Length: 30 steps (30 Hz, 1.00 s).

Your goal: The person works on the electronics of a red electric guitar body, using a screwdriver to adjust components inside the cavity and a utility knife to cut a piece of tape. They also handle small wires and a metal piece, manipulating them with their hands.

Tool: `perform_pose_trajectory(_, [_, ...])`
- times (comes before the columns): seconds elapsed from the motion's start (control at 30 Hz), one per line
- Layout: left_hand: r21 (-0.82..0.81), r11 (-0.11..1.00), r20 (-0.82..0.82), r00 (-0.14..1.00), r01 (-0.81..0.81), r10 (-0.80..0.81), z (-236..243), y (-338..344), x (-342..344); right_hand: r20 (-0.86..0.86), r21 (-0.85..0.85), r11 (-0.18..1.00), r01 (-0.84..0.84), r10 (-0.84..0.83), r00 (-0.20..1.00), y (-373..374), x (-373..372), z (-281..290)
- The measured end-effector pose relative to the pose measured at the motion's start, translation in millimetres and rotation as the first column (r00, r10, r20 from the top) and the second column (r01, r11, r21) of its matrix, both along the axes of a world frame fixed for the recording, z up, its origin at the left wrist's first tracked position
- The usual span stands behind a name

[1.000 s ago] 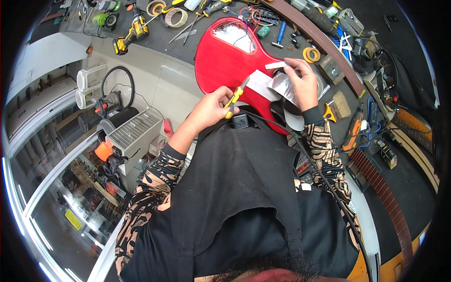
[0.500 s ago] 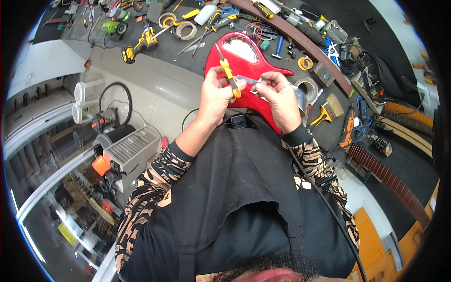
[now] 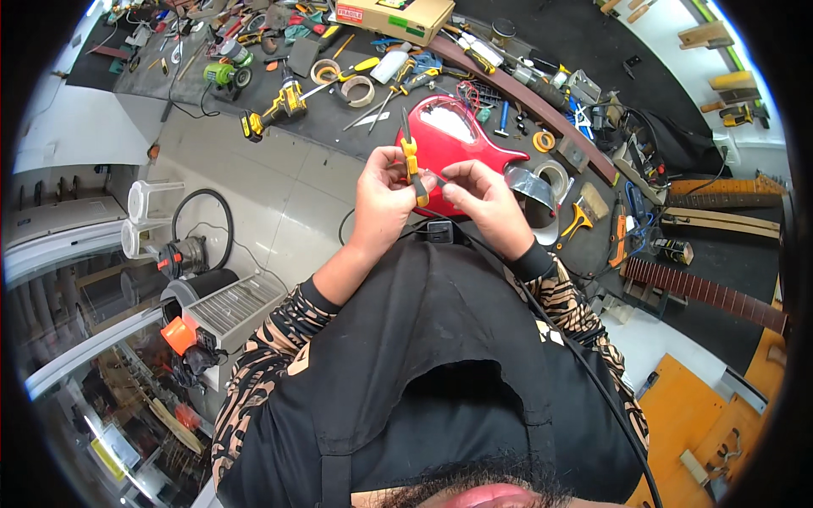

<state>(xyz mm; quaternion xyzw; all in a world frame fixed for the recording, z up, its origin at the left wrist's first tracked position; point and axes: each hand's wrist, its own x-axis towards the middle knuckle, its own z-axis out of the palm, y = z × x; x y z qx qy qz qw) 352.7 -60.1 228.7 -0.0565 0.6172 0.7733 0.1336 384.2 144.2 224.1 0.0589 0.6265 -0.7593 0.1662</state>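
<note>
Hands: left hand point(image 3: 383, 196) and right hand point(image 3: 481, 203) raised side by side over the near edge of the workbench point(image 3: 373, 135), fingertips meeting.
Screwdriver point(image 3: 412, 161): in the left hand, shaft pointing away from the person.
Guitar body point(image 3: 449, 140): on the bench, just behind both hands.
Tape rolls point(image 3: 343, 80): on the bench, behind and left of the guitar body.
Cordless drill point(image 3: 275, 108): on the bench, left of the tape rolls.
Cardboard box point(image 3: 394, 15): at the far edge of the bench.
Guitar neck point(image 3: 703, 292): far right, well apart from the hands.
</note>
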Motion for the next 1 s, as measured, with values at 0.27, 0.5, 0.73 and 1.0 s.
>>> perform_pose_trajectory(0.27, [-0.046, 0.998, 0.021, 0.999, -0.045, 0.046, -1, -22, 17, 0.001, -0.056, 0.996, -0.067, 0.068, 0.998, -21, 2, -6])
perform_pose_trajectory(0.5, [-0.069, 0.997, 0.095, 0.995, -0.036, 0.043, 4, -17, 17, -0.014, -0.028, 0.987, -0.159, 0.159, 0.987, -5, -2, -7])
perform_pose_trajectory(0.73, [-0.086, 0.993, 0.015, 0.997, 0.082, -0.081, -5, -8, 8, -0.113, 0.08, 0.976, -0.201, 0.209, 0.971, 10, -2, -2])
perform_pose_trajectory(1.0, [-0.206, 0.838, 0.155, 0.862, 0.506, -0.483, 13, -54, -4, -0.124, 0.13, 0.981, -0.144, 0.161, 0.979, 36, -3, 7])
